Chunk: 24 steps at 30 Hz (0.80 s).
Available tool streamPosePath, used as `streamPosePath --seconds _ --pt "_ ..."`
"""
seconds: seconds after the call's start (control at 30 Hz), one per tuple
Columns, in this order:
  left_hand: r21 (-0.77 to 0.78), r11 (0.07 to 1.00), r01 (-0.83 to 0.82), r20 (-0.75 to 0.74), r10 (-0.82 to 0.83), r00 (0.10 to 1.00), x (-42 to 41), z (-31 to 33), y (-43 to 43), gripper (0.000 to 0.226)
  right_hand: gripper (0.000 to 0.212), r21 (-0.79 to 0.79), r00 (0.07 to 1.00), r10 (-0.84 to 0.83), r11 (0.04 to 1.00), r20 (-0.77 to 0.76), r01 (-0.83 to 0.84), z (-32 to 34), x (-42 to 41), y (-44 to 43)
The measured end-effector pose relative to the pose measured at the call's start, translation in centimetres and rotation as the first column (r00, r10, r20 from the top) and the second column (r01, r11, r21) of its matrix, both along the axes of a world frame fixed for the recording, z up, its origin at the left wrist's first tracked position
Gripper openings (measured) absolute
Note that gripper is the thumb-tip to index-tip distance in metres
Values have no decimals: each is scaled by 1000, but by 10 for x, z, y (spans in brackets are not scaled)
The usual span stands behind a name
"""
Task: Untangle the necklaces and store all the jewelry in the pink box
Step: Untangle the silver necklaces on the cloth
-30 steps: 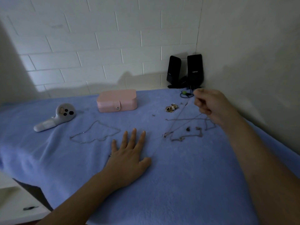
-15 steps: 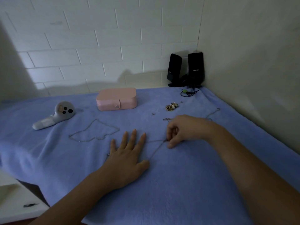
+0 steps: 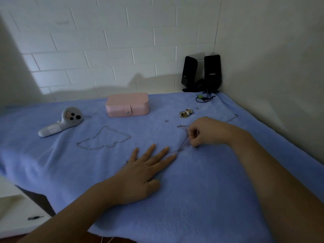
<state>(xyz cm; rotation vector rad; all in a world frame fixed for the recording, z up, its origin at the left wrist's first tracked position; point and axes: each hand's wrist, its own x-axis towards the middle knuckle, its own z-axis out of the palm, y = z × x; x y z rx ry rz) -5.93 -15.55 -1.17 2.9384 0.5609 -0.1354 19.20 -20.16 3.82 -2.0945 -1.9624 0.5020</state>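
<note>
Necklaces [image 3: 183, 137]: thin silver chains, tangled together, lying on the blue blanket [image 3: 192, 199]. The right hand [image 3: 208, 132] has its fingers curled and pinches the chains at the tangle. The left hand [image 3: 145, 171] lies flat on the blanket with its fingers straight and spread, the index fingertip just beside the chains' near end. The pink box [image 3: 127, 105] sits closed at the rear, well apart. A separate necklace [image 3: 103, 139] lies loose to the left.

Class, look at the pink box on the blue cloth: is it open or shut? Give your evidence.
Shut. The pink box has its lid down flat, its strap snapped across the front.
</note>
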Motion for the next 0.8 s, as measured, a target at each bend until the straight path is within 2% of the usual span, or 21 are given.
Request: streamPosePath --seconds 0.13,0.2,0.27,0.33,0.37,0.47,0.57,0.63,0.7,0.8 --pt "13 1000 17 10 -17 1000 -1 -1 1 67 12 195 996 -35 980 -82 51 4 12 -2" --pt "21 1000 15 27 -16 1000 -1 -3 -1 66 18 208 939 9 976 -344 67 9 13 -2" --pt "13 1000 12 47 -13 999 -2 -4 -1 67 24 130 732 88 991 -676 1 12 12 -4" --pt "0 1000 10 61 -10 998 -3 -5 1 67 24 76 516 94 996 -851 -56 13 14 -5" --pt "-9 1000 11 67 -10 998 -4 -6 2 67 24 59 440 79 997 -894 -59 13 14 -5" --pt "-87 996 10 88 -3 996 -4 -4 2 68 26 48 311 68 996 -948 -70 10 15 -3" --pt "-324 946 -15 145 65 987 -5 6 4 71 28 110 210 139 983 -968 -144 10 17 -3" --pt "-499 866 -33 180 141 973 -5 15 10 60 27 161 104 184 967 -977 -199 11 17 -4" --pt "-604 795 -54 176 198 964 -2 24 18 47 26 232 -26 232 951 -972 -202 8 19 -3" --pt "-639 768 -49 161 196 967 2 24 21 40 20 306 -184 267 925 -946 -227 7 21 -1"
